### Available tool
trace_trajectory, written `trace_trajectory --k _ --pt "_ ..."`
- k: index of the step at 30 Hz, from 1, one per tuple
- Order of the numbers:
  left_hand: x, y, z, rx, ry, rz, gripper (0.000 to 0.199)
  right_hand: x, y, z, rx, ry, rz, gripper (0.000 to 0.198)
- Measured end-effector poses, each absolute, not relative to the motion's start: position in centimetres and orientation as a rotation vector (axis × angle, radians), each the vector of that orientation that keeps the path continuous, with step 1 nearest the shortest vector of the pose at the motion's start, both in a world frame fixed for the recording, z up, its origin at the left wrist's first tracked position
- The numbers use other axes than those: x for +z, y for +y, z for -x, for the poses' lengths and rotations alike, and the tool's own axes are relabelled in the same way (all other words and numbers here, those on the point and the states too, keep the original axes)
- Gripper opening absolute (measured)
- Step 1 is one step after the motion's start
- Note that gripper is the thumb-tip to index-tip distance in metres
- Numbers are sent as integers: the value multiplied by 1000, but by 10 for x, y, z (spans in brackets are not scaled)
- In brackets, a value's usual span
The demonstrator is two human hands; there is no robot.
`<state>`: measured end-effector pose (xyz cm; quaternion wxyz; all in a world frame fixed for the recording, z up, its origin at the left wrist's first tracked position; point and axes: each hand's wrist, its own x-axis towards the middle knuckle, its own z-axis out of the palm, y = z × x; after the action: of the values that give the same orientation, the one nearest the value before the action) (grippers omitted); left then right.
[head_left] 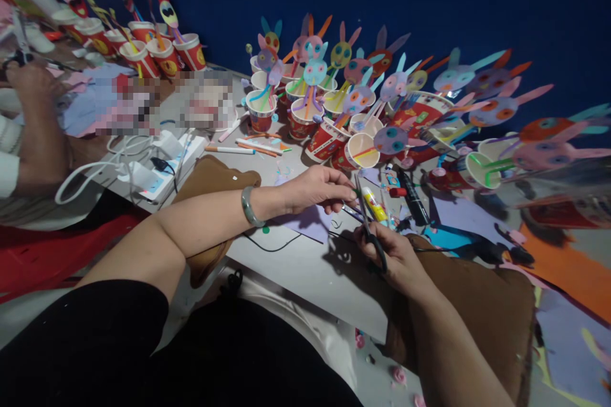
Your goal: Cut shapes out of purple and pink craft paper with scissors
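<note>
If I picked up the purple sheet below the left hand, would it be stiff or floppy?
The purple sheet looks thin, so it's probably light and might droop when lifted by a corner. It lies flat on the table, so a push would likely slide it.

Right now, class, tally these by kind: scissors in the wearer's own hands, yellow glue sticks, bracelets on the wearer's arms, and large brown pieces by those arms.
Scissors: 1, in the right hand
Yellow glue stick: 1
Bracelet: 1
Large brown pieces: 2
Total: 5
</note>
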<state>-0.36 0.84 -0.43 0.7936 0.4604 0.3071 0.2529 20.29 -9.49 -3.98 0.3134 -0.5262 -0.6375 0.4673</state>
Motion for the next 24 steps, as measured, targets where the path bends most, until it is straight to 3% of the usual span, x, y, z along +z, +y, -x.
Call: trace_trajectory --k 7,17,24 --pt "-4 8 5 558 649 -994 9 -40 -95 -203 1101 -1764 1399 45" --pt "-10 9 4 567 623 -1051 21 -44 -89 -205 181 -2120 1360 34" --pt "-8 9 5 556 607 -1075 25 -38 -90 -206 3 -2214 1365 31"
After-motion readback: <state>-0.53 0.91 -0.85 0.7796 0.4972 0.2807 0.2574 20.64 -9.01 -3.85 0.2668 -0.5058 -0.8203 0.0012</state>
